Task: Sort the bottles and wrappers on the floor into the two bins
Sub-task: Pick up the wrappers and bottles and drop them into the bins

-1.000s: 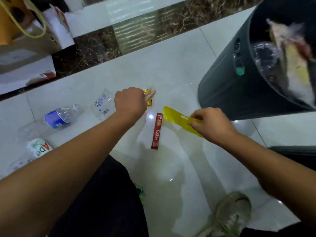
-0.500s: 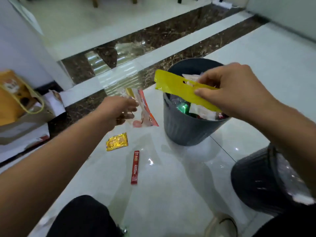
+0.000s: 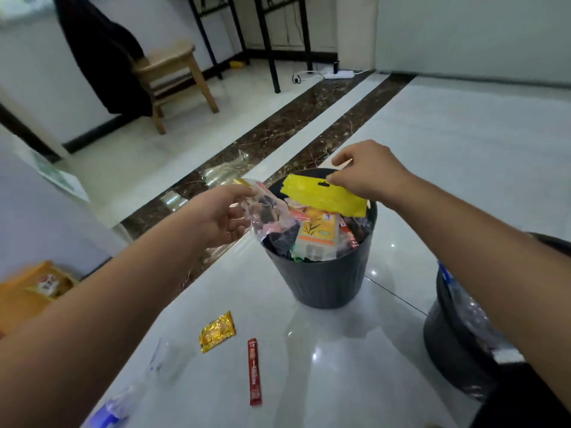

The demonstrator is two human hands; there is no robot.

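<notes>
A dark grey bin full of wrappers stands on the white floor ahead of me. Over its rim my right hand pinches the top edge of a flat yellow wrapper. My left hand holds a clear crinkled wrapper at the bin's left rim. A gold sachet and a red stick sachet lie on the floor in front of the bin. A clear bottle with a blue label lies blurred at the lower left. A second dark bin with clear bottles sits at the right.
A wooden stool with a dark garment draped beside it stands at the back left. Black metal furniture legs and a white power strip are at the back. An orange bag lies at the left edge.
Both hands have moved from the floor up over the wrapper bin, each carrying its wrapper. The yellow wrapper now hangs over the bin's contents, and the view has tilted up.
</notes>
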